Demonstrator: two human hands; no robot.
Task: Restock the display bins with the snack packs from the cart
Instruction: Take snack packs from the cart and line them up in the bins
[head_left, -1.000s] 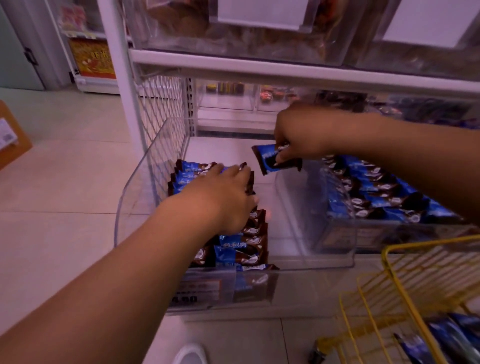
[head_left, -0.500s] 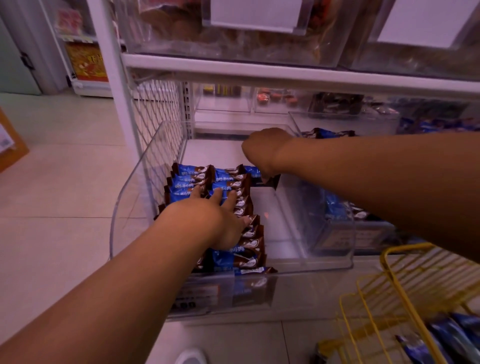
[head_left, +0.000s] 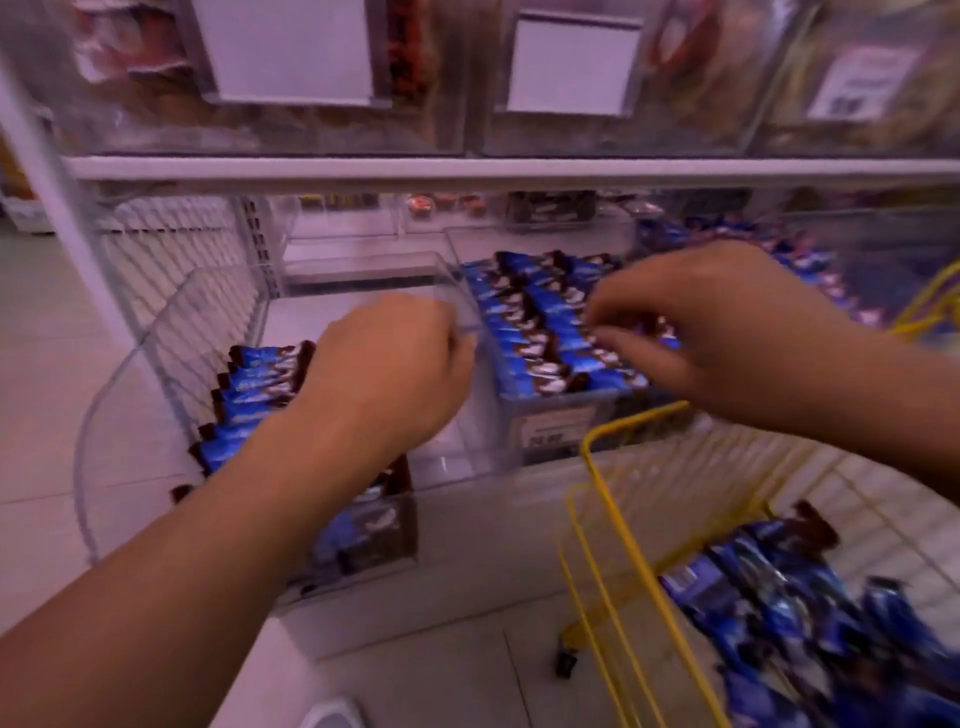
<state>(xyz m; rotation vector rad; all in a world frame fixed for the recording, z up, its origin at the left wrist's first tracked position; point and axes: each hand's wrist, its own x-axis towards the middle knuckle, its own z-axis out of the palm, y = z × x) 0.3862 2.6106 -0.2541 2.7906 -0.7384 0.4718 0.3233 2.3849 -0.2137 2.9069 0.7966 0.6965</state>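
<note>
Blue and brown snack packs (head_left: 249, 384) lie in rows in the clear left bin (head_left: 156, 332). My left hand (head_left: 384, 364) is over them with its knuckles up; its fingers curl down out of sight. A second clear bin (head_left: 550, 431) to the right holds more rows of the same packs (head_left: 530, 332). My right hand (head_left: 717, 332) hovers over that bin, thumb and fingertips pinched on a snack pack at the top of a row. Several loose packs (head_left: 779, 597) lie in the yellow wire cart (head_left: 623, 519) at lower right.
A white shelf edge (head_left: 467, 169) runs above the bins, with clear bins of other snacks and blank label holders (head_left: 291, 52) on it. A wire grid panel (head_left: 171, 244) closes the shelf's left end. Tiled floor (head_left: 47, 364) lies to the left.
My right hand has moved from the back of the left bin over to the right-hand bin. My left hand has curled its fingers and shifted towards the bin's right side. The view has tilted right.
</note>
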